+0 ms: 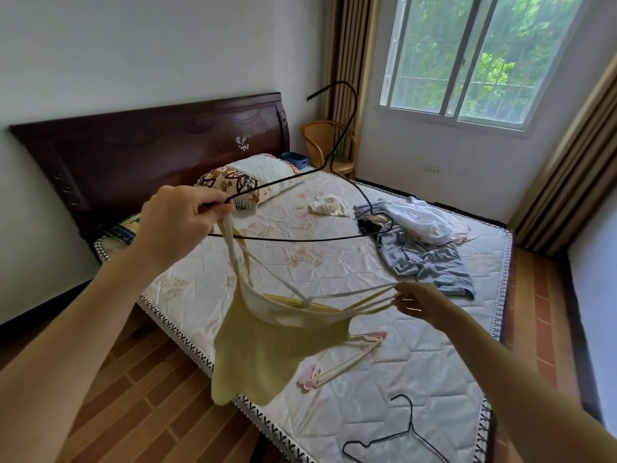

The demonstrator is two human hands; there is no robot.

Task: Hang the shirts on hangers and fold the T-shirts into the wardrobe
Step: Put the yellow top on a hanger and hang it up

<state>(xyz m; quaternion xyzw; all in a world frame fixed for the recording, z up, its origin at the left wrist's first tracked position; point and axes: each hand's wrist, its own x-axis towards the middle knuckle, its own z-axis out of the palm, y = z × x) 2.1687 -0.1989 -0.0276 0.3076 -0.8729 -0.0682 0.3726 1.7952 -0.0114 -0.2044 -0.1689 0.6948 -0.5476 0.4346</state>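
Note:
My left hand (182,220) grips one end of a black wire hanger (334,175) held up over the bed, together with one pair of straps of a yellow camisole (263,349). The camisole hangs below the hanger. My right hand (422,300) pinches the other pair of straps and pulls them out to the right. On the mattress (367,396) lie a blue-grey garment (424,259), a white garment (424,218) and a small cream lace top (327,205).
A pink and cream hanger (337,365) and another black wire hanger (394,436) lie on the near part of the mattress. A pillow (243,178) sits at the dark headboard (150,152). A wicker chair (330,145) stands by the window (467,58).

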